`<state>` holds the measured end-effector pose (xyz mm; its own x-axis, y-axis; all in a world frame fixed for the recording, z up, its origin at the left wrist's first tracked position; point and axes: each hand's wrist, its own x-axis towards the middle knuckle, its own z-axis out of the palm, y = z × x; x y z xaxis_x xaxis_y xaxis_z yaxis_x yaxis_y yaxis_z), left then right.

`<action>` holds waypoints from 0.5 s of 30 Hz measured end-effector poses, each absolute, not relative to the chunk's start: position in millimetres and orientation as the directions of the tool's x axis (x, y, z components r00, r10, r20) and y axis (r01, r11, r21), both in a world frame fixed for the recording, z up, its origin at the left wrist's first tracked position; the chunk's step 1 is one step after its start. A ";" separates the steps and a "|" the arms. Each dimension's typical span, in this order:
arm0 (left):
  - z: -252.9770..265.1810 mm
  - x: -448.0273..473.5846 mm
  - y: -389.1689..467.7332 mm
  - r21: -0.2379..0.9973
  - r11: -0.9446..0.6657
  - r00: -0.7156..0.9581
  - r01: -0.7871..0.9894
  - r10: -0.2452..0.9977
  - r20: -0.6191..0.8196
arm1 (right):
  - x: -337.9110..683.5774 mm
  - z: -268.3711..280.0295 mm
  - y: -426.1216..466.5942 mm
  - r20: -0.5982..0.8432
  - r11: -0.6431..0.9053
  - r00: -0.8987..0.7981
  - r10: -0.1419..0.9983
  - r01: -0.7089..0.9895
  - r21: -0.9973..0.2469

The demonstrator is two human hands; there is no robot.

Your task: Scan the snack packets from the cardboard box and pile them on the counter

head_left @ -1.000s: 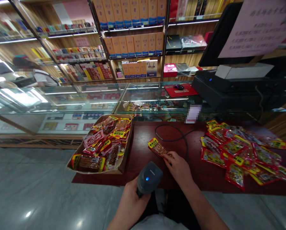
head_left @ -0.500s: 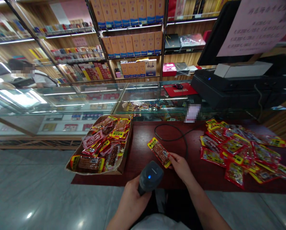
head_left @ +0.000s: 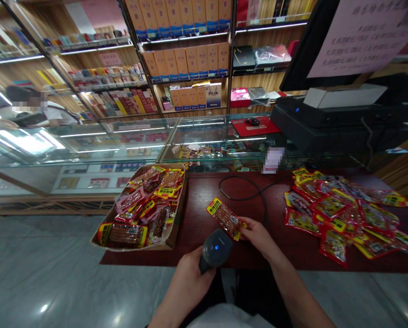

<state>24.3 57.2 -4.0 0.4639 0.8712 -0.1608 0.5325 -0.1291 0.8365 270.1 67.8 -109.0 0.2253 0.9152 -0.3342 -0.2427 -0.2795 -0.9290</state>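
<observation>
Nearby, a cable (head_left: 265,210) curls beyond right grip (head_left: 258,236) pinching a packet (head_left: 225,218), left grip (head_left: 192,272) clasping a scanner (head_left: 217,248).

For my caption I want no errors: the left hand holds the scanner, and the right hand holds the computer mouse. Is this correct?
Not quite: the right hand holds a snack packet, not the computer mouse; the head view shows this. The left hand holds the scanner.

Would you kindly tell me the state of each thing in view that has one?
Scanner, held in the left hand, blue light on.
Held packet, gripped at one end by the right hand.
Cardboard box, open-topped, filled with packets.
Loose packets, heaped on the table.
Cable, looped.
Mouse, resting on the red pad.
</observation>
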 end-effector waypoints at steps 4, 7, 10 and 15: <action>-3.6 22.8 59.7 0.833 -0.121 0.442 0.540 0.883 -0.158 | 270.8 -110.2 67.0 -0.316 -0.267 0.216 0.924 -0.229 -0.936; 0.3 20.3 61.9 0.839 -0.102 0.432 0.534 0.886 -0.168 | 270.6 -112.6 66.1 -0.283 -0.240 0.207 0.937 -0.211 -0.948; 7.4 16.7 62.8 0.838 -0.087 0.428 0.539 0.885 -0.184 | 270.6 -115.3 65.7 -0.260 -0.223 0.205 0.943 -0.187 -0.957; 19.7 12.9 61.5 0.823 -0.095 0.432 0.560 0.881 -0.193 | 271.3 -119.7 65.5 -0.206 -0.183 0.197 0.959 -0.131 -0.974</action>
